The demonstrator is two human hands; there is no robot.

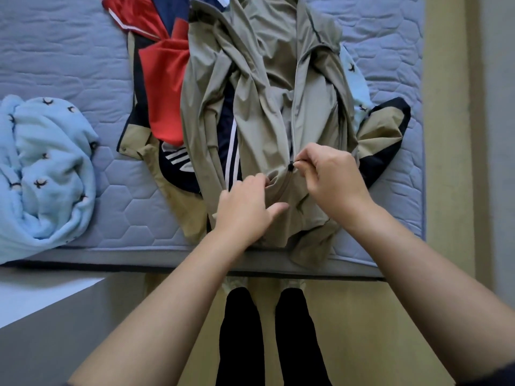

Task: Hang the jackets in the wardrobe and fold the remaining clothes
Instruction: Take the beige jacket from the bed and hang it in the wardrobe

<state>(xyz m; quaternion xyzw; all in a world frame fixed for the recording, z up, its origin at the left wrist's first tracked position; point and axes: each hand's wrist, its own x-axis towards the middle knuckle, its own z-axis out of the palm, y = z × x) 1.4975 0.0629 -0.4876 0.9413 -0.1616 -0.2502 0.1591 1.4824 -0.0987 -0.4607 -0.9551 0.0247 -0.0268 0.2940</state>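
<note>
The khaki jacket (264,79) lies front-up on the mattress (69,45), its hem at the near edge in front of you, spread over a navy striped garment (231,140) and a tan-and-navy jacket (384,135).

From the head view, your right hand (334,179) pinches the black zip pull (291,165) between thumb and curled forefinger, low on the zip. Your left hand (245,210) sits just beside it, fingers curled into the fabric left of the zip and thumb stretched out.

I judge you are zipping it up before hanging. Hold the hem taut towards you with the left hand and draw the pull straight along the teeth. Smooth the folds above first, since loose cloth could catch in the slider.
</note>
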